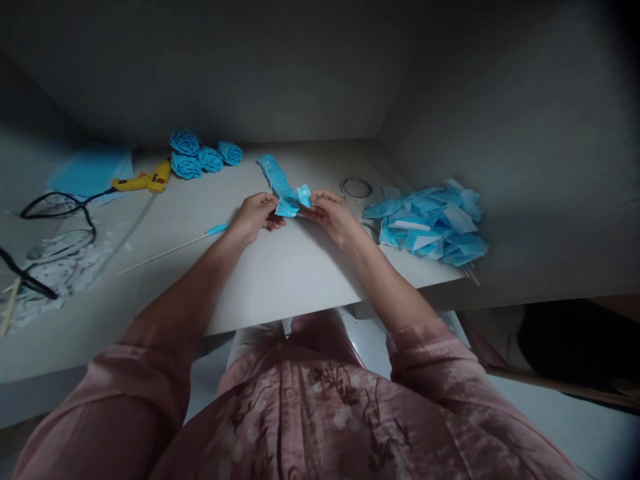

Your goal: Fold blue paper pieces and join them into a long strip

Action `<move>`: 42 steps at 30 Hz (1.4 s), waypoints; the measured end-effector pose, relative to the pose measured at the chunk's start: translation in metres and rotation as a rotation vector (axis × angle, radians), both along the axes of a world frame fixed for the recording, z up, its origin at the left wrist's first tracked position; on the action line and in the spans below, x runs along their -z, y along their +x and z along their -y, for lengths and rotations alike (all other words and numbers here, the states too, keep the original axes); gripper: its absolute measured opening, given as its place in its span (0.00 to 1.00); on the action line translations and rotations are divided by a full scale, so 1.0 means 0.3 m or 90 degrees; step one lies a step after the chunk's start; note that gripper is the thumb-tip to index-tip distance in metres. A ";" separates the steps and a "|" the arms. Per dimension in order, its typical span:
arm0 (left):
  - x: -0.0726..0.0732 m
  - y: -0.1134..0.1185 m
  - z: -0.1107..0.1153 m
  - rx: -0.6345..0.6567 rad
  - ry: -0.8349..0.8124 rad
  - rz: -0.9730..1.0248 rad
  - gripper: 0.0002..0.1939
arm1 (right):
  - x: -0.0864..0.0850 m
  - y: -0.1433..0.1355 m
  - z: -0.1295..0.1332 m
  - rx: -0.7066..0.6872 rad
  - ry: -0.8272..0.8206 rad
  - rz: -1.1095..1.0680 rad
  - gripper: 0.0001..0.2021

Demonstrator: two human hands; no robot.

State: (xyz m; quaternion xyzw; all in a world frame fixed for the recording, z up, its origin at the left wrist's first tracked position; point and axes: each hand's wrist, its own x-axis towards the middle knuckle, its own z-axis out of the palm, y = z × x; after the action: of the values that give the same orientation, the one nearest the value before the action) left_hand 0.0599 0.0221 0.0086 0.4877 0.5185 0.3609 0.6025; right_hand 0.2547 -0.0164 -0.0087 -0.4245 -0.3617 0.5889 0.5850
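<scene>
A blue crinkled strip (276, 176), which looks like paper or thin fabric, runs from my hands toward the back of the table. My left hand (257, 217) pinches its near end. In the fingers of my right hand (333, 212) is a small folded blue piece (303, 195), close beside the strip; whether the two are joined I cannot tell. Next to my left wrist lies a thin wooden stick (165, 255) with a blue-wrapped tip. Several rolled blue flowers (210, 159) sit together at the back left.
A yellow glue gun (145, 180) with a black cord lies left of the flowers, near flat blue sheets (93, 170). White scraps (65, 270) cover the left side. A metal ring (356, 188) and a heap of blue pieces (430, 223) lie right, beside the grey wall (515, 153).
</scene>
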 end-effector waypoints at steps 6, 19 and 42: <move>0.003 0.006 0.010 0.009 0.000 0.034 0.10 | -0.014 -0.010 0.011 -0.055 -0.086 -0.001 0.06; 0.015 -0.006 -0.012 0.009 -0.137 0.205 0.12 | 0.002 -0.002 -0.018 0.039 -0.038 -0.015 0.08; -0.001 -0.005 0.009 0.018 0.004 0.050 0.13 | -0.025 0.018 0.005 0.006 0.177 0.203 0.16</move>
State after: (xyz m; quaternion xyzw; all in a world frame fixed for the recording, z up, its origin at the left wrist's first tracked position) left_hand 0.0585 0.0195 0.0090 0.4820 0.4868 0.3728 0.6259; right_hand 0.2600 -0.0178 -0.0012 -0.4294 -0.5254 0.4560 0.5759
